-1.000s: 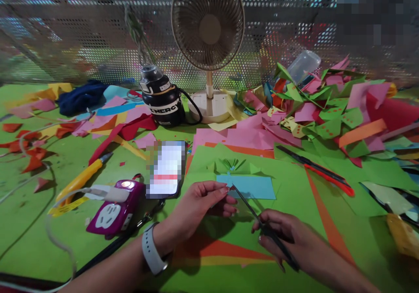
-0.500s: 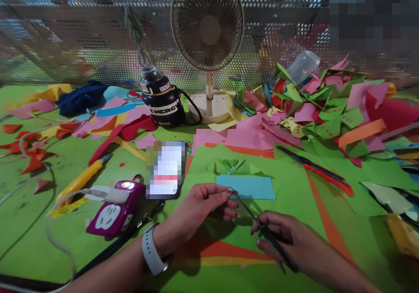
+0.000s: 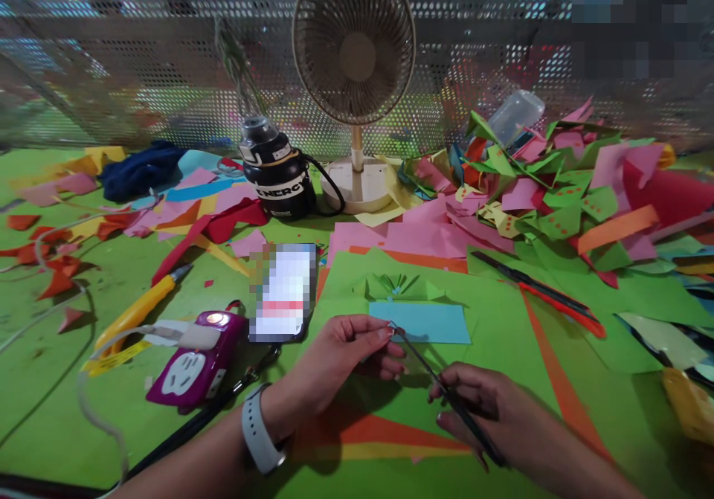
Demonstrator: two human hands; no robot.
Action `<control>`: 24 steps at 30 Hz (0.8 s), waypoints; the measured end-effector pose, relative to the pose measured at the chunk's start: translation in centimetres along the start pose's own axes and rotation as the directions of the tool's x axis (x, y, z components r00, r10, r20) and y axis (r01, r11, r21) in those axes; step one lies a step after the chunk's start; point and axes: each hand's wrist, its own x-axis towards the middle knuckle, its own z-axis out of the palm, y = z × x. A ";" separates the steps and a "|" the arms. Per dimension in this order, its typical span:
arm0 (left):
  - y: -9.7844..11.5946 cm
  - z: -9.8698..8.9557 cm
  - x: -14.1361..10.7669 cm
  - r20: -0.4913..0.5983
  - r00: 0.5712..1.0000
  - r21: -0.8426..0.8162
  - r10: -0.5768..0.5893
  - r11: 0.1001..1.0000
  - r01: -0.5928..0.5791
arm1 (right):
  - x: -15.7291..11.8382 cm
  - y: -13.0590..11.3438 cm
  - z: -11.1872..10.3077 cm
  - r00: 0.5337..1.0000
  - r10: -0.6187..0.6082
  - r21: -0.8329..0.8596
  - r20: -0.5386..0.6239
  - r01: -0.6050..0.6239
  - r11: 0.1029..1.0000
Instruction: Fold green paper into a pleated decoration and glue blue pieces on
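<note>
From the head view, I see the right hand (image 3: 483, 398) nearer the lower edge, its grip wrapped around a dark tool (image 3: 467, 416) whose long axis runs from four o'clock up to ten. The tip points straight at the left hand (image 3: 357, 346), seeming to meet its fingertips. That grip is pinched together at thumb and forefinger; whether anything tiny sits between, I can't tell. A blue card (image 3: 429, 320) lies flat at two o'clock from the pinch, its long axis nine to three, with the left hand nearer.
</note>
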 end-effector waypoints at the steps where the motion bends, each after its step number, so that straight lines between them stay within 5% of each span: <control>1: 0.0 0.0 0.0 -0.003 1.000 -0.001 -0.001 1.000 0.001 | 0.0 0.0 0.0 1.000 0.000 0.011 -0.005 0.000 1.000; 24: 0.4 0.1 -0.2 -0.040 0.999 0.030 0.014 0.999 -0.013 | 0.0 -0.7 -0.3 0.998 -0.051 -0.010 -0.021 0.051 0.999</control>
